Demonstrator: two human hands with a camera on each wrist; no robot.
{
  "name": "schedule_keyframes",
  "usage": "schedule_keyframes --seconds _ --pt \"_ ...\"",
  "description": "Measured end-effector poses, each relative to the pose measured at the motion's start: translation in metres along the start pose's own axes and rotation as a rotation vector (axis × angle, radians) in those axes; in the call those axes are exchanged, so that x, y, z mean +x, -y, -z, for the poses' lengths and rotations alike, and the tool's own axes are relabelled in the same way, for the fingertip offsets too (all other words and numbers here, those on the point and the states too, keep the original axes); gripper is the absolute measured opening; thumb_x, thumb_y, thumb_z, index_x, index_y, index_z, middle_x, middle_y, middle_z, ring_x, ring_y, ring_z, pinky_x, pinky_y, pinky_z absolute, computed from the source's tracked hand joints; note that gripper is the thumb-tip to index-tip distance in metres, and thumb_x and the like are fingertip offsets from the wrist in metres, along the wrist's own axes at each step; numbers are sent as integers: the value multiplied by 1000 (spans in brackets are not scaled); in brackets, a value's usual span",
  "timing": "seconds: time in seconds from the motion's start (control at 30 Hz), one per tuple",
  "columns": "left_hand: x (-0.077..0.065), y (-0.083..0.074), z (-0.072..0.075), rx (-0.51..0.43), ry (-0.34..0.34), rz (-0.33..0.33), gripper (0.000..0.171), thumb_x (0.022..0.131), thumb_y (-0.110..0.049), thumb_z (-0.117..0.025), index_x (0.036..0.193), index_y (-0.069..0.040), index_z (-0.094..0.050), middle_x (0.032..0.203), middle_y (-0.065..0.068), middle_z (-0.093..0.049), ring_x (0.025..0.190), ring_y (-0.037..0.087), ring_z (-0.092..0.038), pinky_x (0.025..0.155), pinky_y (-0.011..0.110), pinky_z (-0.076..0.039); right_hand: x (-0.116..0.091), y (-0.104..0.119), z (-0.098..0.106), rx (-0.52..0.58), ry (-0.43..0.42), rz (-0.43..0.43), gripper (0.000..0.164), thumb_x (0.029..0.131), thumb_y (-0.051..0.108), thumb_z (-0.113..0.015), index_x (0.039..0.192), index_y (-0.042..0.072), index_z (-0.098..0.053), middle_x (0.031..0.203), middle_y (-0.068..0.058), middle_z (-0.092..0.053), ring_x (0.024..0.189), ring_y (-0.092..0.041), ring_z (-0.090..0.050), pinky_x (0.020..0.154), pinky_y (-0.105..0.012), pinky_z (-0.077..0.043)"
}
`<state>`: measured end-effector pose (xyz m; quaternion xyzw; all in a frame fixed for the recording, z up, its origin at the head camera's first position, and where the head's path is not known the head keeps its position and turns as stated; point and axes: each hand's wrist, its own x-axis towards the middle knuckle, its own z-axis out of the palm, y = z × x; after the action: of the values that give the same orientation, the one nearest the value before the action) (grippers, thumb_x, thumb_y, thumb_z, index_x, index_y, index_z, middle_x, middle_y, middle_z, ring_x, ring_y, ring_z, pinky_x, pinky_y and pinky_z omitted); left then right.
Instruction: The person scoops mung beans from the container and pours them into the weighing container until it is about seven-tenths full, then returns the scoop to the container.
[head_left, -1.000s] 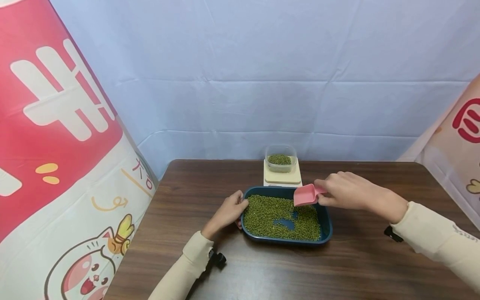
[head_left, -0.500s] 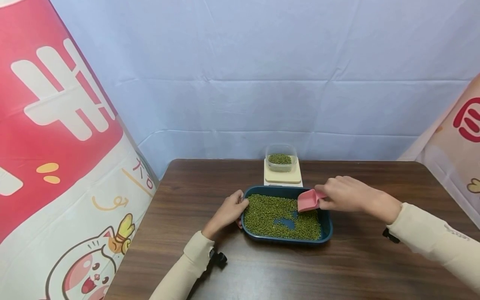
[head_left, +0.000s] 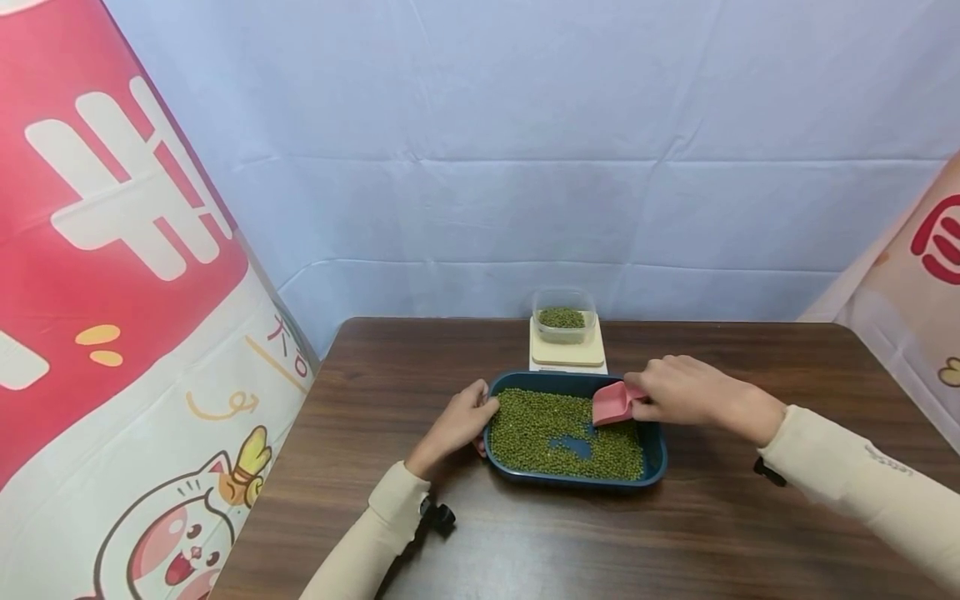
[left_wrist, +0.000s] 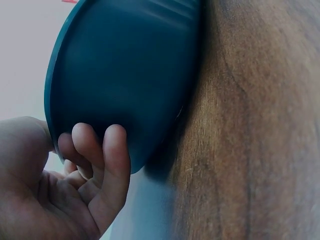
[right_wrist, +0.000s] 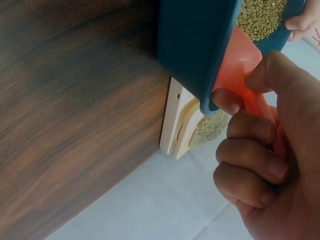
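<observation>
A dark blue rectangular tub point(head_left: 577, 481) holds green mung beans point(head_left: 528, 433), with a bare patch of its floor showing near the middle. My left hand point(head_left: 455, 421) grips the tub's left end, thumb at the rim; in the left wrist view its fingers point(left_wrist: 116, 155) curl against the outer wall. My right hand point(head_left: 686, 390) holds a pink scoop point(head_left: 611, 404) by its handle over the tub's back right corner. The scoop's front edge is down at the beans. In the right wrist view, fingers wrap the handle and the scoop's pan point(right_wrist: 236, 60) overlaps the tub's rim.
Behind the tub, a cream-coloured kitchen scale point(head_left: 568, 356) bears a clear plastic container point(head_left: 562, 335) with some mung beans. The brown wooden table point(head_left: 390, 367) ends at a pale cloth backdrop point(head_left: 480, 208). A printed banner point(head_left: 150, 350) hangs at the left.
The scoop and my right hand have come down lower into the tub's back right part, first rightward, then slightly left. My left hand stays on the tub.
</observation>
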<state>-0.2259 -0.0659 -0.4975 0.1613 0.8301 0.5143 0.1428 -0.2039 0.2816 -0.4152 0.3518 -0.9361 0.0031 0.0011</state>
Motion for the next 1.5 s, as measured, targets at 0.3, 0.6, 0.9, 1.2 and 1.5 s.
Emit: schedule_keyframes --seconds 0.3,0.6,0.9,1.2,1.5 --pt "1 0 0 9 -1 7 23 102 -25 -42 87 -7 -41 60 12 -55 42 24 -59 40 37 -57 5 -1 -3 27 14 -9 19 84 26 -64 75 23 -47 56 11 -26 48 -4 -22 43 -21 -14" --pt "1 0 0 11 -2 9 23 102 -24 -42 87 -7 -41 59 12 -56 41 24 -59 40 37 -57 13 2 -3 36 3 4 17 83 25 -63 75 22 -49 56 11 -25 47 -5 -20 43 -21 -13" --pt "1 -1 0 10 -1 8 23 102 -24 -42 87 -7 -41 60 12 -55 42 24 -59 40 37 -56 21 9 -8 57 -12 29 17 83 26 -65 75 22 -50 57 11 -27 48 -5 -20 43 -21 -13" --pt "0 0 0 5 -22 3 23 101 -24 -45 86 -7 -42 60 11 -55 42 24 -59 40 36 -56 26 12 -11 66 -12 35 16 84 27 -64 77 22 -50 55 11 -26 47 -4 -20 42 -21 -13" --pt "1 1 0 -18 -28 24 22 98 -25 -48 86 -6 -44 59 13 -55 42 26 -60 41 38 -57 36 17 -14 87 -13 56 18 86 28 -65 77 23 -49 56 11 -24 47 -4 -19 42 -21 -13"
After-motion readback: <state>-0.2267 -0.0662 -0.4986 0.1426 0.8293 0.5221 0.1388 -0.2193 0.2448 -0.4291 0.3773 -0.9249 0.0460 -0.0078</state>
